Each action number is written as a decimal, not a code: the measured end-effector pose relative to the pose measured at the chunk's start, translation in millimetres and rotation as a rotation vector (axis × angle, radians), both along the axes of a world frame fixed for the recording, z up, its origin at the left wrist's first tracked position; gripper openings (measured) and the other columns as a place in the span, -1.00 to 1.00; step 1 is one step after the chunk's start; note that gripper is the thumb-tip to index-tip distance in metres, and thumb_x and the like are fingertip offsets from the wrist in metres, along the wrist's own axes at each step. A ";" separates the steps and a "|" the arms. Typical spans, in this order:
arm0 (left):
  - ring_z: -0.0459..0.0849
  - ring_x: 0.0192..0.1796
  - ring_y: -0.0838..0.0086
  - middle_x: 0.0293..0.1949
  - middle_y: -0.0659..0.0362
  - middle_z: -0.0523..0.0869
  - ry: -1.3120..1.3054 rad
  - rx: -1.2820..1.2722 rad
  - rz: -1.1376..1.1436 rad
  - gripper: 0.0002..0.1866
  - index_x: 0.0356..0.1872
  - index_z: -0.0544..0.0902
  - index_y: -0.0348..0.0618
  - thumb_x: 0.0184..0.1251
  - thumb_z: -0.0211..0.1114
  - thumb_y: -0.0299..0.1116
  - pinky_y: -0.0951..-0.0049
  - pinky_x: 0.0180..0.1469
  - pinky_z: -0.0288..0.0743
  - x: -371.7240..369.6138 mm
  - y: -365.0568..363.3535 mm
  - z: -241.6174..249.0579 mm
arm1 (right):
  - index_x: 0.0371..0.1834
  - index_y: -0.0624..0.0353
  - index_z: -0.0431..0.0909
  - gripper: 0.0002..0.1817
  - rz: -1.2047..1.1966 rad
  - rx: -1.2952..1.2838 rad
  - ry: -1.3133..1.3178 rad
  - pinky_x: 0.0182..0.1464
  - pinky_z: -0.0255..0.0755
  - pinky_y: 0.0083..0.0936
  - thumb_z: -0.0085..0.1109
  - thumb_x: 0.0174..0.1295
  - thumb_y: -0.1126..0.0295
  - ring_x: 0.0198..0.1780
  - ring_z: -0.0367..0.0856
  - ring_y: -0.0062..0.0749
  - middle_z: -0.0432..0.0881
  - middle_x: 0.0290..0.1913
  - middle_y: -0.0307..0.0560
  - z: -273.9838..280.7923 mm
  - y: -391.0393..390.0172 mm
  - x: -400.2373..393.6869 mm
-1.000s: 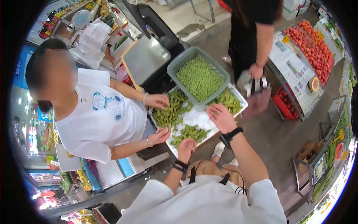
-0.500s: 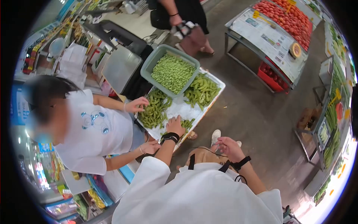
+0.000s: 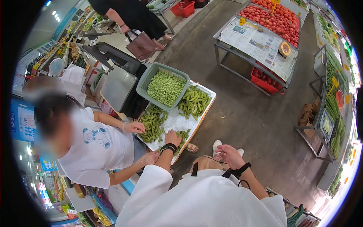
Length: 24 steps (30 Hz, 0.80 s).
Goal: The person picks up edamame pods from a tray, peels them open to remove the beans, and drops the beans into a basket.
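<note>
My left hand (image 3: 172,139) reaches over the white tray (image 3: 202,120), fingers stretched down beside a small pile of green soybean pods (image 3: 185,134); I see nothing held in it. My right hand (image 3: 230,156) hangs in front of my body, away from the tray, with fingers curled in. Whether something small is between them I cannot make out. Larger heaps of pods (image 3: 194,101) lie at the tray's right and left sides. A grey-green basin (image 3: 146,81) of shelled green beans (image 3: 166,87) rests at the tray's far end.
A co-worker in a white T-shirt (image 3: 99,138) stands at the left, both hands near the tray's left edge. A table of tomatoes (image 3: 270,22) stands far right, a red crate (image 3: 264,84) beneath it. Vegetable racks (image 3: 321,117) line the right side. A passer-by carries a brown bag (image 3: 141,46).
The view has shifted, so the tray and tables sit further left. My left hand has drawn back slightly across the tray toward me. The passer-by has walked away to the left.
</note>
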<state>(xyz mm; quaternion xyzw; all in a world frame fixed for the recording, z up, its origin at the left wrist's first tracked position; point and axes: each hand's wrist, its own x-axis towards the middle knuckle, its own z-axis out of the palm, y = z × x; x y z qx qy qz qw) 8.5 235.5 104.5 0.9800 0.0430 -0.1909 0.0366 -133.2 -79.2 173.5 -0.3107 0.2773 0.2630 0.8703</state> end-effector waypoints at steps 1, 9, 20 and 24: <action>0.49 0.13 0.00 -0.01 -0.09 0.56 -0.024 -0.026 0.008 -0.53 -0.07 0.46 -0.25 0.05 0.34 -0.19 0.07 0.08 0.48 0.0 2.0 -0.1 | 0.04 0.23 0.46 -0.72 -0.006 -0.001 -0.004 -0.15 0.47 -0.59 -0.06 0.41 0.31 -0.20 0.55 -0.49 0.60 -0.13 -0.11 0.8 -1.2 -0.7; 0.63 -0.10 -0.08 -0.19 -0.19 0.66 -0.159 -0.225 0.155 -0.63 -0.08 0.47 -0.23 0.11 0.26 -0.28 0.03 -0.06 0.49 -4.0 7.4 19.6 | -0.02 0.19 0.48 -0.78 -0.006 0.011 -0.017 -0.19 0.46 -0.60 -0.07 0.43 0.32 -0.20 0.58 -0.51 0.64 -0.13 -0.11 3.4 -1.4 0.9; 0.60 -0.11 0.03 -0.16 -0.08 0.60 -0.603 -0.626 0.437 -0.64 -0.06 0.47 -0.26 0.10 0.20 -0.38 0.18 -0.02 0.42 11.2 36.4 -15.9 | 0.00 0.20 0.47 -0.76 0.001 -0.011 -0.013 -0.18 0.44 -0.60 -0.08 0.42 0.32 -0.21 0.54 -0.51 0.60 -0.15 -0.14 5.9 4.5 4.7; 0.64 -0.32 0.27 -0.22 0.03 0.61 -0.548 -1.013 0.743 -0.66 -0.05 0.45 -0.20 0.10 0.21 -0.47 0.34 -0.28 0.50 24.3 39.0 -18.3 | -0.01 0.20 0.48 -0.77 -0.002 -0.001 -0.021 -0.20 0.45 -0.61 -0.07 0.41 0.33 -0.22 0.55 -0.52 0.61 -0.16 -0.15 7.4 5.2 7.3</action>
